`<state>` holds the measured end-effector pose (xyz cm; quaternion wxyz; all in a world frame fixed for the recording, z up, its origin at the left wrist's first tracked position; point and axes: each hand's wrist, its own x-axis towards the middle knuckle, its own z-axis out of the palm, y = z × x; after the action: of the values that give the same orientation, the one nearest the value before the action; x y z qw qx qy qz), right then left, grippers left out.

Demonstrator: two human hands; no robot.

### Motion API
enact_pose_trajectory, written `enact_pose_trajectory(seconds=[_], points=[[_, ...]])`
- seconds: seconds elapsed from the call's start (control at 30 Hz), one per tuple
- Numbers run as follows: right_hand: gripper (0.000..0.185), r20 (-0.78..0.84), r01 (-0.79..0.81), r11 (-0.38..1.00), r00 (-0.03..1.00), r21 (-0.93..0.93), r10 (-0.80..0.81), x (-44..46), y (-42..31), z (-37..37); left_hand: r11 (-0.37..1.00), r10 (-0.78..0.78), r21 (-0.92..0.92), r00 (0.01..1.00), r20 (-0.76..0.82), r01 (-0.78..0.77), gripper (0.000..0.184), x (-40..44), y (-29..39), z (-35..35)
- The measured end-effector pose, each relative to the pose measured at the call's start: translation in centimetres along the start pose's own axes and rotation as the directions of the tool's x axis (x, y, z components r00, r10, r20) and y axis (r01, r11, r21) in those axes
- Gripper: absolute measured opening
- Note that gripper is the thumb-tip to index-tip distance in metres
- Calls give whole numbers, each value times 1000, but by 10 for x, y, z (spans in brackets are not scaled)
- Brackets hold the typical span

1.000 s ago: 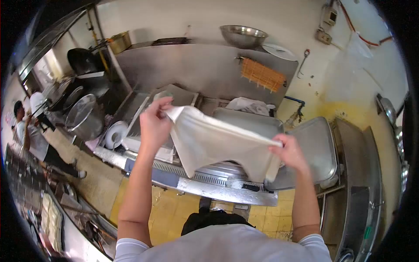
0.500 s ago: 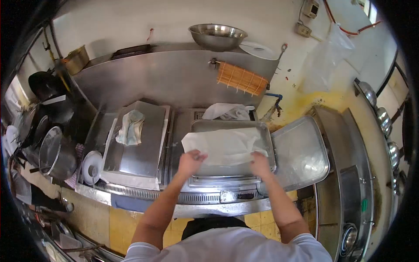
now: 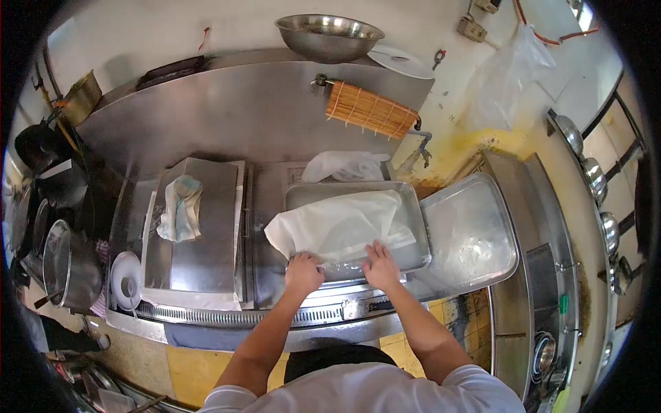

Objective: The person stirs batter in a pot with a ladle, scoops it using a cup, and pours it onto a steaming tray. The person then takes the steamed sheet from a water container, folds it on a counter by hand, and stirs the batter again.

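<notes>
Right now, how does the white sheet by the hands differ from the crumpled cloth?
The white sheet is spread out across the metal tray; the crumpled cloth lies bunched on the metal panel. The white sheet looks plain; the crumpled cloth has bluish patches. Both are pale and creased.

The white cloth (image 3: 337, 224), stretched up in the air between both hands a second ago, now lies in the metal tray (image 3: 303, 195), its left end lapping past the tray's left edge. The left hand (image 3: 304, 273) and right hand (image 3: 381, 267) have dropped to the tray's near edge, closer together.
</notes>
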<state>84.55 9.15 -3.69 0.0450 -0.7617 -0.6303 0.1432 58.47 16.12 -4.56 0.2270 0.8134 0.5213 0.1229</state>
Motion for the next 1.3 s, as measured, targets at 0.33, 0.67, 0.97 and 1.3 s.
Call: enact_pose_trajectory(seconds=[0.33, 0.67, 0.97, 1.3], points=[[64, -134, 187, 979, 971, -81, -196, -7, 23, -3, 1000, -27, -15, 999, 23, 27, 32, -1, 4, 6], [43, -242, -235, 957, 932, 171, 272, -46, 150, -71, 987, -152, 59, 988, 14, 151, 32, 2, 16, 8], [20, -186, -316, 936, 921, 158, 342, -19, 178, -69, 985, -144, 92, 990, -9, 144, 34, 0, 21, 4], [20, -27, 103, 991, 994, 87, -101, -7, 114, -68, 973, -228, 37, 974, 4, 227, 34, -3, 33, -8]])
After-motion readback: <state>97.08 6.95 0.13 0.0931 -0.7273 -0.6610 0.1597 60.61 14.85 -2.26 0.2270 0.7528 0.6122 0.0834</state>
